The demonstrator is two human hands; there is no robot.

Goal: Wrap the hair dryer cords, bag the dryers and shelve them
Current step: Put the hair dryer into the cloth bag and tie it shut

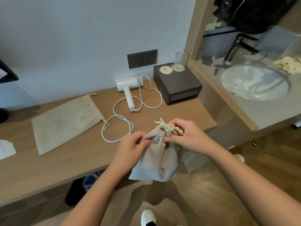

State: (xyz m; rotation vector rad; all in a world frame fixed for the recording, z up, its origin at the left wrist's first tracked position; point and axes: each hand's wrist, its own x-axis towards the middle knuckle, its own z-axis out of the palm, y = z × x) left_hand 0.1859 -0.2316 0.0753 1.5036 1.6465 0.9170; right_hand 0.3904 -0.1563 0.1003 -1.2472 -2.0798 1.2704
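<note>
A filled beige drawstring bag (154,162) hangs over the front edge of the wooden counter (68,163), its neck gathered tight. My left hand (130,147) pinches the bag's neck from the left. My right hand (187,134) grips the bunched top and drawstring from the right. A white hair dryer (128,86) lies at the back of the counter, its white cord (123,121) sprawled in loose loops toward me. An empty flat beige bag (65,123) lies on the counter to the left.
A black box (179,88) with coasters and a glass (180,60) stands at the back right, below a wall socket (142,58). Right of a wooden partition are a sink (254,82) and black tap (236,46). White tissue (5,148) lies far left.
</note>
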